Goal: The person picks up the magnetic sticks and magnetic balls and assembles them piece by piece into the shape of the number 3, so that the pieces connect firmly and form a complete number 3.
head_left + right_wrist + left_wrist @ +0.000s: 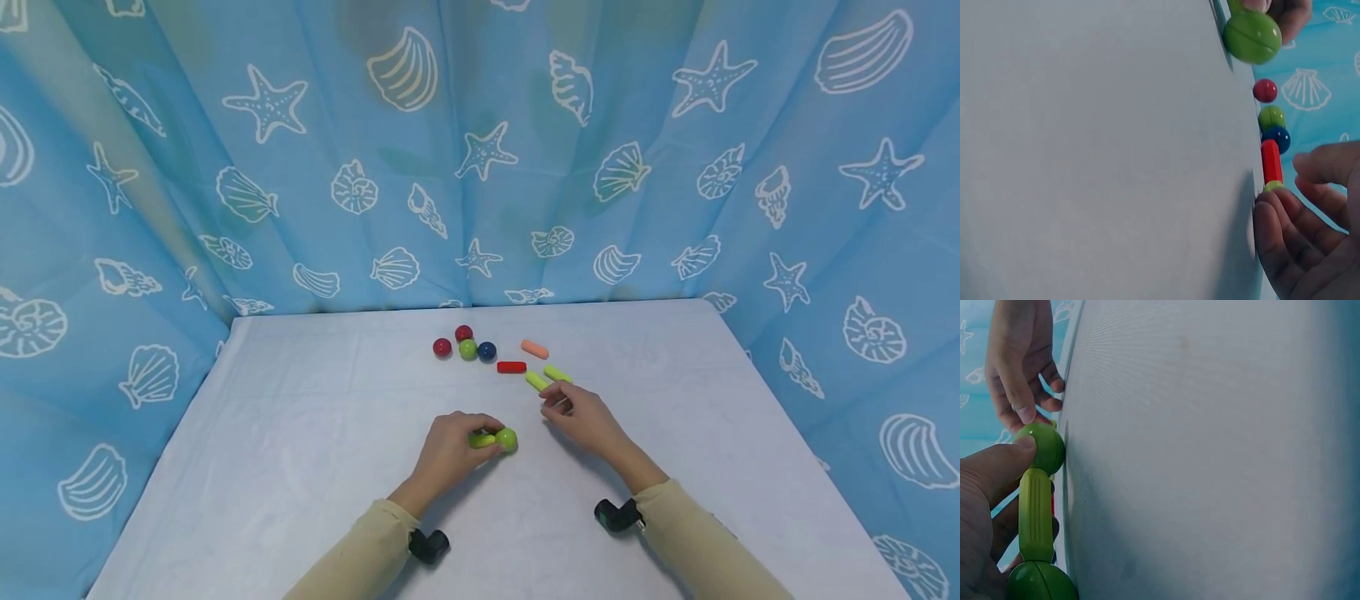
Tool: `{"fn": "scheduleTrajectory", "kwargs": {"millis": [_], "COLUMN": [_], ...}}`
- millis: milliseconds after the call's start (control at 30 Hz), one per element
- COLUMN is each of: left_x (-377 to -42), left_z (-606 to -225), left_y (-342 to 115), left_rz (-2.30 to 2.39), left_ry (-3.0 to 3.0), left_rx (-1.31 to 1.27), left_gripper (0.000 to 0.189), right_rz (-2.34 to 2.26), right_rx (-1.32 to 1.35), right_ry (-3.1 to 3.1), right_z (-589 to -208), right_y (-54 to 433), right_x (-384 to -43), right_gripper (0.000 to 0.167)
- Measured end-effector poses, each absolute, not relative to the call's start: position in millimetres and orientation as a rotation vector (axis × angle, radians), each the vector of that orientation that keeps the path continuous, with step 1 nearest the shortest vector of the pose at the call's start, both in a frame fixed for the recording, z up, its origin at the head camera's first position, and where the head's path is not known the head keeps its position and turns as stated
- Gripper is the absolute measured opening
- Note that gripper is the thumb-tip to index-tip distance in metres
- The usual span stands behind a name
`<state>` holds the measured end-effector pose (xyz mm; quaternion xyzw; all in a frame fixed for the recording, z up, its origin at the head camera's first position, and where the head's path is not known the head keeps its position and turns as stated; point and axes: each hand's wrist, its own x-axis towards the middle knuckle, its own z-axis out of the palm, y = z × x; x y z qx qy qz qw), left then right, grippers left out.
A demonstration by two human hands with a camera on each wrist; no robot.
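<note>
My left hand (pixel 455 446) grips a yellow-green rod (pixel 1035 515) with a green ball (pixel 1040 448) fixed at its far end and another green ball (pixel 1041 582) at its near end. The left thumb presses on the far ball. To the right, my right hand (pixel 585 419) hovers over the table with fingers loosely bent and the thumb apart, nothing visible between them. Its fingertips are close to two yellow-green rods, the left rod (pixel 536 381) and the right rod (pixel 557 373); contact cannot be told.
Beyond the hands lie a red rod (pixel 512 367), an orange rod (pixel 535 348), two red balls (pixel 442 347), a green ball (pixel 468 349) and a dark blue ball (pixel 487 351). A white cloth covers the table (pixel 300 400). Behind it hangs a blue shell-print curtain (pixel 465 217).
</note>
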<state>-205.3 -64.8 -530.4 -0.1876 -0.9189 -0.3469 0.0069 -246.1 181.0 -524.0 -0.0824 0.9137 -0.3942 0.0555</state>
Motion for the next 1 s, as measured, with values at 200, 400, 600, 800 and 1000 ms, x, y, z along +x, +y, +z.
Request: {"fn": "scheduleTrajectory", "kwargs": {"millis": [200, 400, 600, 800, 1000], "left_x": [-206, -206, -206, -207, -207], "left_z": [-531, -531, -531, -531, -531], "left_y": [-65, -65, -65, -65, -66], "left_rz": [-1.101, -1.103, -1.099, -1.075, -1.077], "left_ry": [-2.882, -2.879, -2.881, -2.888, -2.891], "left_rx": [-0.577, -0.580, -0.583, -0.588, -0.596], "left_gripper": [0.029, 0.028, 0.027, 0.028, 0.027], "right_rz": [-1.205, -1.170, -1.069, -1.017, -0.976], "right_rx": [-0.161, -0.192, -0.181, -0.233, -0.255], "right_ry": [2.839, 2.908, 2.922, 2.948, 2.957], "right_z": [-527, -527, -527, -526, -527], "right_y": [187, 187, 179, 172, 170], "right_x": [-257, -266, -274, -281, -286], "right_gripper": [0.029, 0.033, 0.037, 0.039, 0.037]}}
